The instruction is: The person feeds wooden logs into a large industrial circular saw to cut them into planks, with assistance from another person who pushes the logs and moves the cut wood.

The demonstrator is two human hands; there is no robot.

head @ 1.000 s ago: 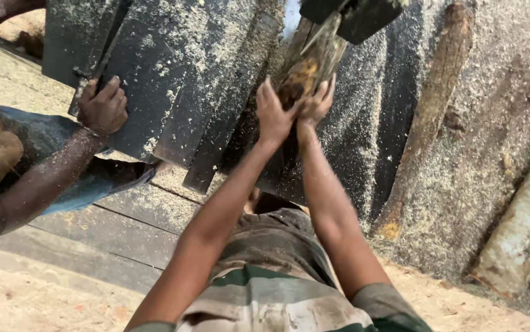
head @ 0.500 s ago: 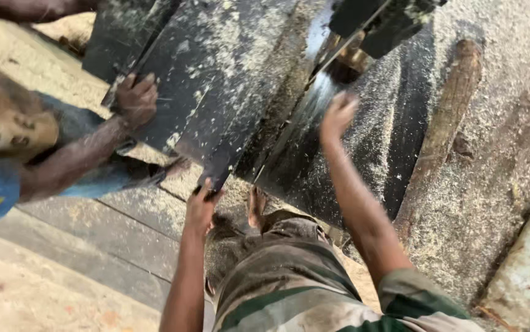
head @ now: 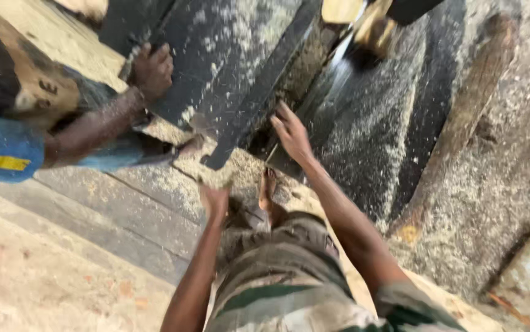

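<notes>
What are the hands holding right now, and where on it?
Left hand grips the near end of a dark sawdust-covered plank. Right hand lies open against the plank beside it, fingers spread, not closed on anything.

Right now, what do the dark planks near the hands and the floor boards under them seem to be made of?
The dark planks look like rough-sawn wood, matt and almost black, perhaps wet or stained; pale sawdust clings to them. The floor boards seem to be weathered grey wood, with long seams and a dusty, unfinished surface.
</notes>
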